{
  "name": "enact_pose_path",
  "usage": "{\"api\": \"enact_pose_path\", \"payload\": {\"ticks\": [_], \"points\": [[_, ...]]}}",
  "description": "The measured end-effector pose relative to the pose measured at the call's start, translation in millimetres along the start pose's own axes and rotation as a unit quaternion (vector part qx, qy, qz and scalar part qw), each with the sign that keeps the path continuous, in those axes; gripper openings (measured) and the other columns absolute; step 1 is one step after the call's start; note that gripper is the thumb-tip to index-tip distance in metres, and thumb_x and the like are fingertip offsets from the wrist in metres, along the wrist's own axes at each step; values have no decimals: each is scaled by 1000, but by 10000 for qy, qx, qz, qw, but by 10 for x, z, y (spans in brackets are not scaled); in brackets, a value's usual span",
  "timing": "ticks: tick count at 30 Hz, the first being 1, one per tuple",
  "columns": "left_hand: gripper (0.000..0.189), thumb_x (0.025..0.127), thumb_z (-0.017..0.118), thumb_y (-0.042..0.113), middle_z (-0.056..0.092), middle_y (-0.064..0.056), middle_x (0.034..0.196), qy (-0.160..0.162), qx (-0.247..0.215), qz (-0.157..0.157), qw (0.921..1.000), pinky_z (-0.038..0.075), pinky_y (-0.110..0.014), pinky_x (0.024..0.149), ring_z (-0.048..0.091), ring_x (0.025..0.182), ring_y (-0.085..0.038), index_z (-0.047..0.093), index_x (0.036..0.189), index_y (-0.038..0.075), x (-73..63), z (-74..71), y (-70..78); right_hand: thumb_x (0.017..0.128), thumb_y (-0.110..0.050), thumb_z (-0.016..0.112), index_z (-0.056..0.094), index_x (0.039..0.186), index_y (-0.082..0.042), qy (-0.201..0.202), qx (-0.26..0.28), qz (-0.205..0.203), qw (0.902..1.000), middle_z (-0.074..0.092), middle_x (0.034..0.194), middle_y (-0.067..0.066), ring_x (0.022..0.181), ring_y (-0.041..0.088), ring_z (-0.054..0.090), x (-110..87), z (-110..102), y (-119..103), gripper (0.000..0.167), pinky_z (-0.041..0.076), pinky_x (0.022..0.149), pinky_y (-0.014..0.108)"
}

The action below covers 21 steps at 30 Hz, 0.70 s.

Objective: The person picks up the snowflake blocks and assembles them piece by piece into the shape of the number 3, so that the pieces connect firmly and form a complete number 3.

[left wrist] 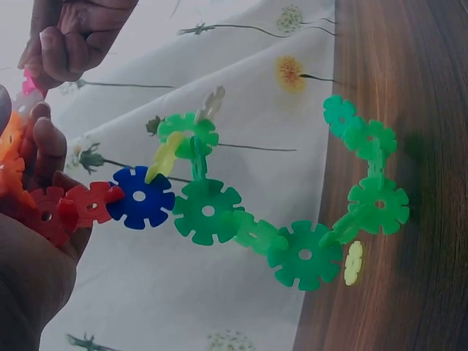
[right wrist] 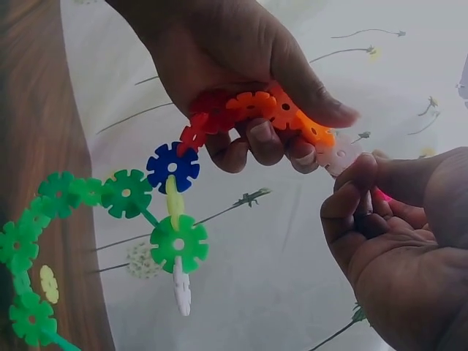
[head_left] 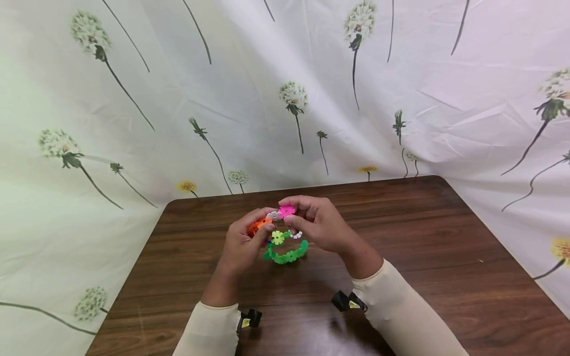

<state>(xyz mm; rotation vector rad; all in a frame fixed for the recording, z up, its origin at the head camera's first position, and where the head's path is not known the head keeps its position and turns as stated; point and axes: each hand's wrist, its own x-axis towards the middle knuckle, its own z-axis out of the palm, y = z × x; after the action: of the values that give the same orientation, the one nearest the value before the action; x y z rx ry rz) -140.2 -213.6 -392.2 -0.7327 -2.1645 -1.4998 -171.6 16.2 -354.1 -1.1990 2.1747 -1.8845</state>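
Observation:
My left hand (head_left: 238,247) grips the orange discs (right wrist: 284,108) and red discs (left wrist: 89,206) of a chain of flower-shaped plastic linking discs. From there a blue disc (left wrist: 139,196) leads to a hanging curve of green discs (left wrist: 306,254). A short side branch holds a yellow disc (left wrist: 165,157), a green disc (right wrist: 179,244) and a white disc (right wrist: 182,289). Between thumb and fingers, my right hand (head_left: 325,227) pinches a pink disc (head_left: 287,211) against the whitish disc (head_left: 275,216) at the chain's orange end. The right fingers partly hide this joint in the right wrist view.
Beneath the hands is a dark wooden table (head_left: 445,277). A pale yellow disc (left wrist: 353,263) appears to lie on it, apart from the chain. Behind the table hangs a white cloth (head_left: 249,113) printed with dandelions. Small black cameras (head_left: 343,300) sit at both wrists.

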Motion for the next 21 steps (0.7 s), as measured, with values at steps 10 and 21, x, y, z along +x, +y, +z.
{"api": "enact_pose_path", "payload": {"ticks": [10, 21], "points": [[31, 102, 73, 4, 72, -18, 106, 25, 47, 17, 10000, 61, -18, 74, 63, 84, -6, 72, 132, 0, -2, 25, 5, 104, 5, 67, 66, 138, 9, -75, 80, 208, 9997, 71, 89, 25, 74, 11, 64, 21, -8, -16, 34, 60, 70, 21], [33, 100, 75, -1, 74, -11, 116, 387, -345, -332, 9981, 60, -18, 79, 64, 93, -9, 72, 133, 2, -23, -31, -22, 103, 4, 70, 46, 161, 2, -301, 518, 235, 9979, 67, 103, 13, 82, 20, 69, 65, -69, 87, 63, 63, 76, 30]]}}
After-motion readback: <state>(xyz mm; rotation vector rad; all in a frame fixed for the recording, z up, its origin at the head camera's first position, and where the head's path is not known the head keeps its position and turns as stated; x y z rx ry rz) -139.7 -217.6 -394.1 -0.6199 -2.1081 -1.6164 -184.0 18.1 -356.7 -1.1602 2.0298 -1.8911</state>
